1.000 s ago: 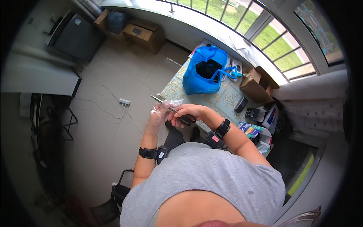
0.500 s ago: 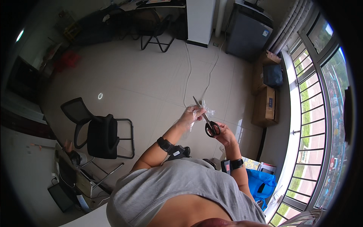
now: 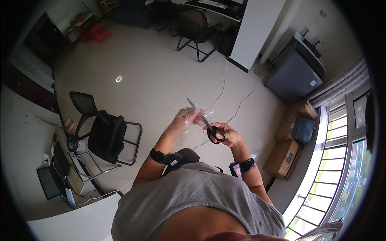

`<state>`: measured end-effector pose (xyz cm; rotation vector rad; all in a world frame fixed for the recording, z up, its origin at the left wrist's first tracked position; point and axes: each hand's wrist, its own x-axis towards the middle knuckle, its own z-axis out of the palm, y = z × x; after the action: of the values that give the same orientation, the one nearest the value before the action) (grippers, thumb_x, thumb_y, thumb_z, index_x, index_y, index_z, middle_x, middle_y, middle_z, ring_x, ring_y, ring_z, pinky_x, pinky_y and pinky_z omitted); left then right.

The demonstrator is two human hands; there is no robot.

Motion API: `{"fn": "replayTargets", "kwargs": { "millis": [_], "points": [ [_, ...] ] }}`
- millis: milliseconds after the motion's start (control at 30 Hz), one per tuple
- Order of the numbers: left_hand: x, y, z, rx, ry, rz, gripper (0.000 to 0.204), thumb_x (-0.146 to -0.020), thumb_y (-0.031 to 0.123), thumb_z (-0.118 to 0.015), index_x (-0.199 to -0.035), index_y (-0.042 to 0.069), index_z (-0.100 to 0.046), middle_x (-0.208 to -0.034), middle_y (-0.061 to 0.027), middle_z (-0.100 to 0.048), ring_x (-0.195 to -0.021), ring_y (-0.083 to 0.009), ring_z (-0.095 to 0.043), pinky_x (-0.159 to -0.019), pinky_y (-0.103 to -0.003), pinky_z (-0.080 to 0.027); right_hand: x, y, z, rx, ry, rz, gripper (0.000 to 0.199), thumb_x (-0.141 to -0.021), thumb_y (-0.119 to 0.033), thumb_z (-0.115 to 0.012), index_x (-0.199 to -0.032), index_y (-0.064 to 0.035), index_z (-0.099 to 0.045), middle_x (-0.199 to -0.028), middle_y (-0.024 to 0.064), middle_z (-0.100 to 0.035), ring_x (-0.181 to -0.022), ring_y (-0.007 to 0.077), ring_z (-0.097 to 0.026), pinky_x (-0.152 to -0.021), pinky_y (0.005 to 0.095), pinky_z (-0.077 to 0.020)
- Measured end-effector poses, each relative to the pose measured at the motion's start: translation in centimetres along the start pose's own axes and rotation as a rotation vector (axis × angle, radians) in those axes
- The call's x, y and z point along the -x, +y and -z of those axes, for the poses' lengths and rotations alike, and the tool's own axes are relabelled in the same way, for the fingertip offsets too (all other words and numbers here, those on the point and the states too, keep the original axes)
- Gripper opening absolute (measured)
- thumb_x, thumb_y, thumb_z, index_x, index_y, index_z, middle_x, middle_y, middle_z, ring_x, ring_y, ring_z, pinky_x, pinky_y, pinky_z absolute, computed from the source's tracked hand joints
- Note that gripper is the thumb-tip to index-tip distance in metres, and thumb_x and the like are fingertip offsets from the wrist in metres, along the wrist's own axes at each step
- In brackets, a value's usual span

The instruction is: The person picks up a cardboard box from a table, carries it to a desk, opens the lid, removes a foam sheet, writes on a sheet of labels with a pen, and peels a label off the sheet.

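Observation:
My left hand [image 3: 185, 117] is closed on a thin, clear plastic bag [image 3: 183, 127], which drapes over its fingers and down around the wrist. In my right hand [image 3: 232, 136] is a pair of scissors [image 3: 210, 129] with black ring handles. The hand grips them at the handles. Their metal blades point up and to the left, crossing the crumpled plastic beside my left fingers. The blades look nearly together. Plastic and fingers partly hide where blade and bag meet.
A black chair [image 3: 105, 138] stands to my left, near a small table with a monitor [image 3: 48, 183]. Cardboard boxes [image 3: 282, 158] line the window wall at right. A grey washing machine [image 3: 295, 70] stands far right. White cables [image 3: 241, 102] cross the tiled floor.
The whole view has turned, so the room sits differently in it. Both hands, still with the bag and scissors, now appear slightly farther left. The blue bag at right has left the view.

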<state>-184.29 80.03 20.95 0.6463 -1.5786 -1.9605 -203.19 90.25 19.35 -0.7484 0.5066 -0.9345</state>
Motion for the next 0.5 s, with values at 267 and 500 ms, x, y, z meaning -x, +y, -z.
{"fn": "replayTargets", "kwargs": {
  "millis": [267, 500],
  "points": [
    [-2.0, -2.5, 19.4, 0.380, 0.993, 0.009, 0.031, -0.085, 0.033, -0.052, -0.094, 0.003, -0.054, -0.079, -0.0041, -0.055, -0.065, -0.0111, -0.049, -0.056, -0.023, -0.039, -15.9, -6.2, 6.0, 0.049, -0.044, -0.026, 0.062, -0.065, -0.030, -0.071, -0.111, 0.0049, -0.048, -0.061, 0.0044, -0.051, -0.055, 0.0093, -0.044, -0.044, 0.0191, -0.0310],
    [-7.2, -0.6, 35.8, 0.444, 1.066, -0.032, 0.028, -0.085, 0.031, -0.051, -0.090, 0.003, -0.053, -0.073, -0.0023, -0.052, -0.062, -0.0099, -0.048, -0.055, -0.024, -0.039, -32.3, -13.9, 12.8, -0.141, 0.091, 0.077, 0.047, -0.075, -0.019, -0.066, -0.110, 0.0056, -0.046, -0.064, 0.0078, -0.051, -0.047, 0.0076, -0.040, -0.036, 0.0154, -0.0284]
  ]
}}
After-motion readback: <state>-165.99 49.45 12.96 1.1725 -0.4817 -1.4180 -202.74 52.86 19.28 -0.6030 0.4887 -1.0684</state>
